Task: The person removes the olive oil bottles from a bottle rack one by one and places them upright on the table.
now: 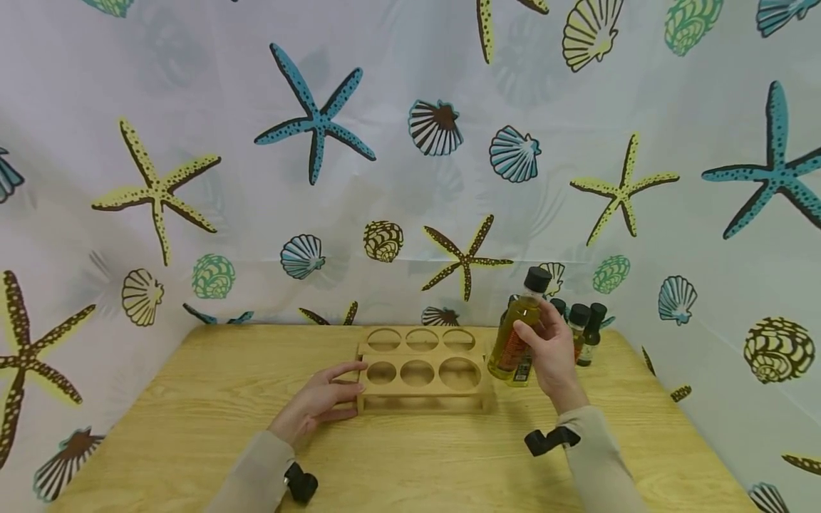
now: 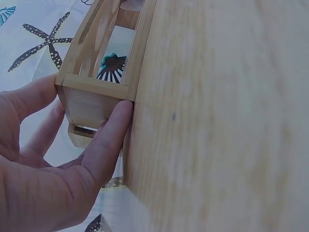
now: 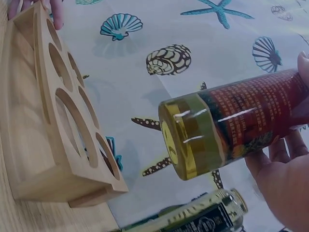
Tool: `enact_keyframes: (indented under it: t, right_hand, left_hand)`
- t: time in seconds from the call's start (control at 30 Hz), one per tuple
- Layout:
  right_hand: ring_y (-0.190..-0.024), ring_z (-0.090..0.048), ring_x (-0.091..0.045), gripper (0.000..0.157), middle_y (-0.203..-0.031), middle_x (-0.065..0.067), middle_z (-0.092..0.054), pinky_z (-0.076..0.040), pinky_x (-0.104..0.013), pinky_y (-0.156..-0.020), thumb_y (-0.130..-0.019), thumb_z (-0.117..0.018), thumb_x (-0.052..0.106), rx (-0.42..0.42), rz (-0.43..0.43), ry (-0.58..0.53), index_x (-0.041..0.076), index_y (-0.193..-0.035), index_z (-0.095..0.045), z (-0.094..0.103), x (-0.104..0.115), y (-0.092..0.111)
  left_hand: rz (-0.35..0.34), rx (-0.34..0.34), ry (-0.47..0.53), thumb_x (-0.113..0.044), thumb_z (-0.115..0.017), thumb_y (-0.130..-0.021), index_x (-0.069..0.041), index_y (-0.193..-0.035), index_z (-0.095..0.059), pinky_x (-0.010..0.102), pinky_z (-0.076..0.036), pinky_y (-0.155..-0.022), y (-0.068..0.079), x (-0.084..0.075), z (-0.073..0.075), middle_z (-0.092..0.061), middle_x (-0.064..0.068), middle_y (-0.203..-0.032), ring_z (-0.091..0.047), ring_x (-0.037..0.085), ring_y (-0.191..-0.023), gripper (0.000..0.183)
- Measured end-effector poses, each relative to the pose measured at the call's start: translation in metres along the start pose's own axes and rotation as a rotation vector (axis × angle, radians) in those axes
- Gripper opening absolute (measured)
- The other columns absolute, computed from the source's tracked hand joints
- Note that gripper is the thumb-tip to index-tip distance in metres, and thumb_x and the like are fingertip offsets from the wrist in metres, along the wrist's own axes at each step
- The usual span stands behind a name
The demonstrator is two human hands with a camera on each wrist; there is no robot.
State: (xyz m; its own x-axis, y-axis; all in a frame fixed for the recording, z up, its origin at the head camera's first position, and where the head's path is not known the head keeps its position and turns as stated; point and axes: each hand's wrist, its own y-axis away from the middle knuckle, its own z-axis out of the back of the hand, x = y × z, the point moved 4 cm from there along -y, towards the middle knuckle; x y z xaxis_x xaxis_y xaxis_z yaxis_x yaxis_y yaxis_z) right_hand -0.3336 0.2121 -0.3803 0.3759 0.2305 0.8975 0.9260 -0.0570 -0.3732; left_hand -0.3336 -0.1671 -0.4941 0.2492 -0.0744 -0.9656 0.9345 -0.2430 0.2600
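My right hand grips a glass bottle of yellow-green oil high on its body. It has a black cap and a red label, and tilts with its base toward the rack. In the right wrist view the bottle's base points left, above another bottle. A two-tier wooden rack with round holes stands left of the bottle. My left hand touches the rack's left end, its thumb at the lower corner and a fingertip at the upper corner. The visible holes hold nothing.
Several bottles with dark caps stand at the right rear of the table, among them a slim dark bottle and one with an orange-red label. A bottle with a dark label stands behind the held one. A shell-print curtain surrounds the wooden table.
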Motion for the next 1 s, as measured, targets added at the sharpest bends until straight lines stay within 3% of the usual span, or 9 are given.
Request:
enact_keyframes:
  t: [0.2, 0.43, 0.73, 1.0]
  right_hand:
    - [-0.104, -0.06, -0.011, 0.049, -0.116, 0.005, -0.059, -0.055, -0.026, -0.085, -0.092, -0.065, -0.002, -0.055, 0.013, 0.021, 0.01, -0.137, -0.051, 0.016, 0.006, -0.002]
    - [-0.103, -0.06, -0.012, 0.044, -0.115, 0.004, -0.059, -0.055, -0.026, -0.084, -0.09, -0.065, -0.005, -0.134, 0.035, 0.044, 0.013, -0.13, -0.056, 0.033, 0.012, -0.001]
    - [-0.1, -0.06, -0.011, 0.048, -0.115, 0.005, -0.059, -0.054, -0.023, -0.083, -0.092, -0.066, 0.0, -0.141, 0.018, 0.076, 0.012, -0.137, -0.053, 0.049, 0.026, 0.001]
    - [-0.1, -0.061, -0.01, 0.049, -0.116, 0.005, -0.06, -0.055, -0.024, -0.08, -0.092, -0.065, -0.002, -0.154, 0.029, 0.062, 0.008, -0.138, -0.052, 0.069, 0.031, 0.006]
  left_hand:
    - [-0.02, 0.014, -0.003, -0.024, -0.069, -0.093, -0.021, -0.147, -0.046, 0.045, -0.056, -0.089, 0.002, -0.005, 0.0, -0.046, 0.017, -0.137, -0.061, 0.026, -0.111, 0.059]
    - [0.004, -0.001, -0.004, -0.023, -0.07, -0.092, -0.022, -0.147, -0.048, 0.044, -0.056, -0.089, -0.001, -0.003, 0.001, -0.045, 0.017, -0.138, -0.06, 0.024, -0.111, 0.059]
    - [0.011, -0.045, 0.0, -0.02, -0.068, -0.094, -0.024, -0.143, -0.052, 0.045, -0.057, -0.086, 0.0, -0.003, 0.0, -0.046, 0.017, -0.137, -0.059, 0.028, -0.113, 0.052]
    - [0.015, -0.032, -0.007, -0.019, -0.067, -0.094, -0.023, -0.145, -0.05, 0.045, -0.057, -0.087, -0.001, -0.002, 0.0, -0.045, 0.016, -0.137, -0.059, 0.026, -0.113, 0.053]
